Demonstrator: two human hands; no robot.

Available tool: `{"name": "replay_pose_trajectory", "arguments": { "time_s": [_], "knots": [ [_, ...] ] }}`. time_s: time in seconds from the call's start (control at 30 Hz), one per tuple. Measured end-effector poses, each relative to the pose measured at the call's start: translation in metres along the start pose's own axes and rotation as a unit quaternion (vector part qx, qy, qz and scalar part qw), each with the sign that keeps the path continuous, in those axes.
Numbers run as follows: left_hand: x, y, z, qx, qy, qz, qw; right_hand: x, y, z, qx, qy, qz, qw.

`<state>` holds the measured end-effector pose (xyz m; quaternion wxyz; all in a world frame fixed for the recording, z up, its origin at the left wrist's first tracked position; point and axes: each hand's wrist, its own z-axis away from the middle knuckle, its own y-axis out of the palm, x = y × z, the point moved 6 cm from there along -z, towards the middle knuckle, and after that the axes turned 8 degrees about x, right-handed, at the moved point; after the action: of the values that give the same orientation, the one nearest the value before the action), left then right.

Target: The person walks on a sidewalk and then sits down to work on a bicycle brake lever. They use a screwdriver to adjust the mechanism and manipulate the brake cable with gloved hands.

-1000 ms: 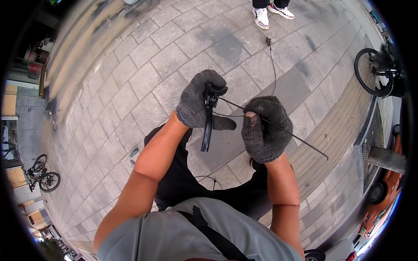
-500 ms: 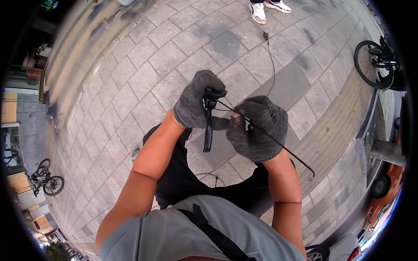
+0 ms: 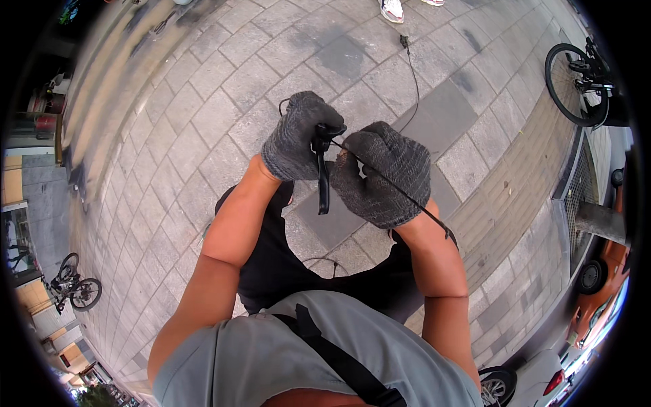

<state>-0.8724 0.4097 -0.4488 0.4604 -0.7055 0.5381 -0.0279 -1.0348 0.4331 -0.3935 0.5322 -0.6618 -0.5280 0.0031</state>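
Note:
My left hand (image 3: 298, 134), in a grey knit glove, is closed round the clamp end of a black bicycle brake lever (image 3: 323, 182). The lever blade points back toward me. Close beside it, my right hand (image 3: 386, 175), gloved alike, pinches a thin black brake cable (image 3: 404, 194) between thumb and fingers. One end of the cable reaches the lever body; the other runs over the right wrist. Whether that end sits inside the lever is hidden by my fingers. A dark thin loop shows just beyond the left hand.
A thin dark cable (image 3: 416, 81) with a black end piece (image 3: 404, 41) lies on the paving (image 3: 224, 88) ahead. Another person's sneaker (image 3: 391, 9) is beyond it. Bicycles stand at the far right (image 3: 576, 85) and left (image 3: 73, 285); an orange car (image 3: 600, 285) is at right.
My right hand has moved left, closer to the brake lever, shortening the stretch of cable between them. Both hands now sit slightly farther from my body. A thin loop has appeared beyond the left hand.

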Motion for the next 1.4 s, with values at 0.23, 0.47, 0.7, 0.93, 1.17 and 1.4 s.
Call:
{"name": "replay_pose_trajectory", "arguments": {
  "time_s": [0.23, 0.47, 0.7, 0.93, 1.17, 1.4],
  "knots": [
    [0.008, 0.001, 0.012, -0.065, -0.064, 0.105, 0.99, 0.003, 0.0, -0.001, -0.003, 0.008, -0.021, 1.0],
    [0.007, 0.006, 0.016, -0.059, -0.113, 0.158, 0.979, 0.005, -0.001, -0.004, -0.017, 0.017, -0.01, 1.0],
    [0.006, 0.01, 0.018, -0.058, -0.16, 0.184, 0.968, 0.002, -0.006, -0.005, -0.01, 0.046, -0.033, 0.998],
    [-0.001, 0.007, 0.009, 0.008, -0.104, 0.142, 0.984, 0.009, -0.032, 0.0, -0.065, 0.016, -0.089, 0.994],
    [-0.002, 0.001, 0.015, -0.079, -0.15, 0.181, 0.969, -0.052, -0.027, 0.015, -0.162, 0.181, -0.409, 0.879],
    [-0.009, -0.006, 0.012, -0.117, -0.108, 0.203, 0.966, -0.053, -0.013, 0.018, -0.143, 0.168, -0.442, 0.869]
  ]
}}
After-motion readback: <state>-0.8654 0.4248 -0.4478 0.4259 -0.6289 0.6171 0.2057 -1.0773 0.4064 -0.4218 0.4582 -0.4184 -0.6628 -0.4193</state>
